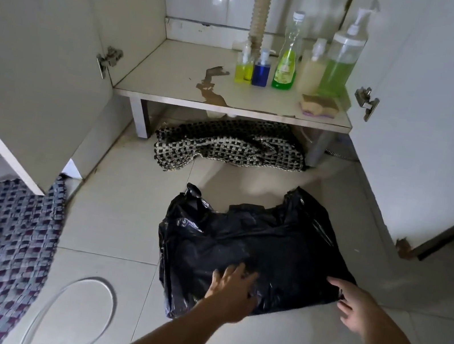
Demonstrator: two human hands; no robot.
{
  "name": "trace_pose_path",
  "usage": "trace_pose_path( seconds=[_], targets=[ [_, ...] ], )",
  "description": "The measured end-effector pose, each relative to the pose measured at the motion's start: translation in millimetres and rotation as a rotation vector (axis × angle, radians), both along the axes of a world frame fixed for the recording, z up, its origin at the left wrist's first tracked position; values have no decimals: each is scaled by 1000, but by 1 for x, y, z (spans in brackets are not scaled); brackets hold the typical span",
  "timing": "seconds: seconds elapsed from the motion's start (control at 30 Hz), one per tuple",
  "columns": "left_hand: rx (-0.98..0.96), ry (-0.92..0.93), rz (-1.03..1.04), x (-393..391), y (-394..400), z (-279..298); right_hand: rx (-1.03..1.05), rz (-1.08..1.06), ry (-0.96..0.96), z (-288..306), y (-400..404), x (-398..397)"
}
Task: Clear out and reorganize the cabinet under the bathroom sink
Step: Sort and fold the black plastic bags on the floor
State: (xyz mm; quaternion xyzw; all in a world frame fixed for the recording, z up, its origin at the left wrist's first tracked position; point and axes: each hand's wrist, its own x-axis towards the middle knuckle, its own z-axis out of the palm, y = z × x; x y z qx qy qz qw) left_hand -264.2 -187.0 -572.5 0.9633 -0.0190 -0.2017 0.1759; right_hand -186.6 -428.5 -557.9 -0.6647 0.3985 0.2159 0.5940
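Head: both hands (233, 290) on black bag (255, 245)

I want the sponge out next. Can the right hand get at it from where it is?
Probably yes: the sponge lies at the open shelf's front edge, nothing before it, though the right hand is on the black bag.

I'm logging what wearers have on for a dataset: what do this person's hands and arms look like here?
Both arms are bare as far as the frame shows: no sleeves, gloves or watch visible. The left hand and right hand show no rings that I can make out, though the dim light hides fine detail.
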Motion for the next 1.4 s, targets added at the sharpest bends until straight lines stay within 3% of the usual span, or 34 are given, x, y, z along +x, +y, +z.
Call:
trace_pose_path(
  seconds=[0.23, 0.37, 0.5, 0.63, 0.7, 0.8, 0.9, 0.97, 1.07, 1.13, 1.27, 1.33, 1.4],
  targets=[
    [-68, 109, 87, -4, -9, -26, 38, -24, -152, 10, 13, 22],
    [-107, 124, 120, 2, -1, -28, -181, 249, -330, 56, 60, 30],
    [-192, 146, 190, 5, 2, -19, -216, 551, -587, 87, 123, 14],
    [-505, 215, 470, 6, 18, 0, -507, 1022, -708, 83, 175, -16],
    [-594, 112, 597, 1, 42, 11, -602, 1211, -745, 75, 195, -33],
    [-430, -122, 803, -15, 87, 16, -654, 1334, -803, 63, 213, -57],
    [-316, -136, 1015, -35, 124, 15, -714, 1413, -884, 54, 227, -80],
    [-507, -76, 1251, -45, 138, 17, -802, 1481, -914, 47, 238, -93],
    [-1001, 67, 1490, -44, 143, 18, -886, 1626, -860, 37, 250, -107],
    [-1105, 111, 1533, -41, 141, 19, -900, 1792, -742, 28, 251, -117],
    [-962, 66, 1386, -41, 133, 14, -845, 1914, -607, 17, 247, -122],
    [-802, 55, 1265, -43, 131, 4, -722, 1860, -654, 22, 243, -110],
    [-639, 62, 1218, -45, 132, -6, -524, 1664, -720, 31, 235, -88]
  ],
)
